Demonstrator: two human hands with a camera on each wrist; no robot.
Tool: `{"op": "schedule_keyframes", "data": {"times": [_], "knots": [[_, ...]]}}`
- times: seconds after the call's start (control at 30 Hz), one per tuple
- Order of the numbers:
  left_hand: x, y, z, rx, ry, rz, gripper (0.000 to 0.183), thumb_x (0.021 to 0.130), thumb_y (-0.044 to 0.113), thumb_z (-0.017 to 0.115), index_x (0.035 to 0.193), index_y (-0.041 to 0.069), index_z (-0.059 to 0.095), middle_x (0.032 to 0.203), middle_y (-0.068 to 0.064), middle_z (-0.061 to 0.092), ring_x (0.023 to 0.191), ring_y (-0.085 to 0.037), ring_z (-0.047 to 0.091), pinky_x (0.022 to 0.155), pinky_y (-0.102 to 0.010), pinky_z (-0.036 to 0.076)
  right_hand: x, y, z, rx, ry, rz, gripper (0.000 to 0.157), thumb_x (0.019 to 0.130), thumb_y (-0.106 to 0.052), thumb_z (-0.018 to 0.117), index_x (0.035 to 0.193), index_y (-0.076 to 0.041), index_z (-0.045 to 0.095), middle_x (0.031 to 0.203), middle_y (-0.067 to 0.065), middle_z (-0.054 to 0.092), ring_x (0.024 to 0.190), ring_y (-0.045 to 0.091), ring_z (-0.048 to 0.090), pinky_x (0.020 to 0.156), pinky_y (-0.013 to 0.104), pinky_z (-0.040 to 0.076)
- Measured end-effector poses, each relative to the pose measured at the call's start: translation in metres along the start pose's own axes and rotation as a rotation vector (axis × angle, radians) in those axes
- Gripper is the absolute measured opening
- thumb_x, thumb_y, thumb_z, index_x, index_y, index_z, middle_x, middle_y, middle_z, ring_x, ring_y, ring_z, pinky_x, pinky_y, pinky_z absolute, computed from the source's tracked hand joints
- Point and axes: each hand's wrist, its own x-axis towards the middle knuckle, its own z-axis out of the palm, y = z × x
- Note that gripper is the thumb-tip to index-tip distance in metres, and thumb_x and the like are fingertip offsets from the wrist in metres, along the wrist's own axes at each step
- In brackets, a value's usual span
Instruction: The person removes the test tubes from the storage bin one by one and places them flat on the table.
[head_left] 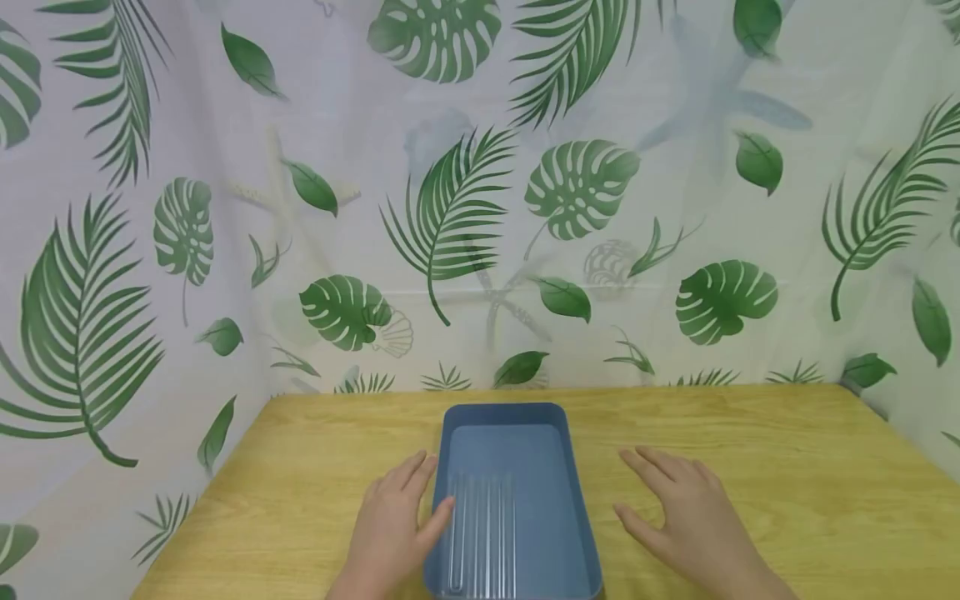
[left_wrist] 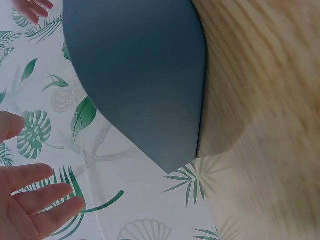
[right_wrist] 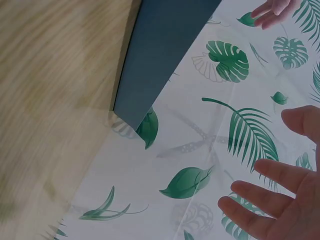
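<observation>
A blue rectangular tray (head_left: 551,500) lies lengthwise on the table between my hands. Several clear, slender tubes (head_left: 487,542) sit side by side in its left half; the near one at the left looks round-ended. My left hand (head_left: 390,525) hovers by the tray's left side, fingers loosely extended and holding nothing. In the head view its thumb overlaps the rim, but the left wrist view has the fingers (left_wrist: 50,197) apart from the tray's outer wall (left_wrist: 145,85). Off to the right of the tray, my right hand (head_left: 690,517) is held with spread, relaxed fingers (right_wrist: 260,200), touching nothing.
The wood-grain table (head_left: 750,450) extends to both sides of the tray. Behind it and along the sides hangs a white curtain (head_left: 480,350) printed with green leaves, shells and starfish. The tray's far end stands close to the table's back edge.
</observation>
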Motion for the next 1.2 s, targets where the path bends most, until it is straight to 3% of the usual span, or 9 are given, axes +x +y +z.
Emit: {"op": "schedule_keyframes", "data": {"times": [0.17,0.53,1.0,1.2], "knots": [[0.000,-0.002,0.001,-0.037,0.009,-0.030,0.048,0.083,0.033,0.058,0.118,0.001,0.054,0.118,-0.014,0.052,0.107,-0.029,0.050,0.086,-0.042,0.042,0.001,-0.002,0.000,0.017,0.016,0.001,0.053,0.065,-0.024,0.074,0.111,-0.004,0.060,0.105,0.014,0.059,0.093,0.032,0.055,0.074,0.054,0.039],[0.000,-0.008,0.007,-0.076,-0.042,-0.080,0.037,0.082,0.026,0.060,0.108,0.000,0.058,0.099,-0.009,0.060,0.084,-0.020,0.058,0.066,-0.033,0.049,0.001,-0.002,0.008,0.046,0.031,0.001,0.046,0.065,-0.022,0.074,0.104,-0.002,0.062,0.097,0.011,0.061,0.086,0.030,0.058,0.069,0.048,0.046],[-0.002,-0.016,0.011,-0.156,-0.214,-0.122,0.028,0.078,0.013,0.063,0.098,-0.006,0.060,0.082,-0.010,0.063,0.066,-0.018,0.062,0.056,-0.030,0.049,0.001,-0.006,0.013,0.055,-0.008,0.017,0.041,0.066,-0.022,0.073,0.101,-0.004,0.063,0.093,0.008,0.062,0.083,0.025,0.058,0.067,0.041,0.048],[-0.002,-0.018,0.011,-0.135,-0.258,-0.085,0.026,0.076,0.011,0.065,0.095,-0.006,0.062,0.074,-0.007,0.064,0.064,-0.019,0.060,0.055,-0.029,0.048,0.001,-0.008,0.015,0.070,-0.003,0.006,0.040,0.066,-0.020,0.073,0.100,-0.003,0.063,0.092,0.007,0.062,0.082,0.024,0.059,0.066,0.039,0.049]]}}
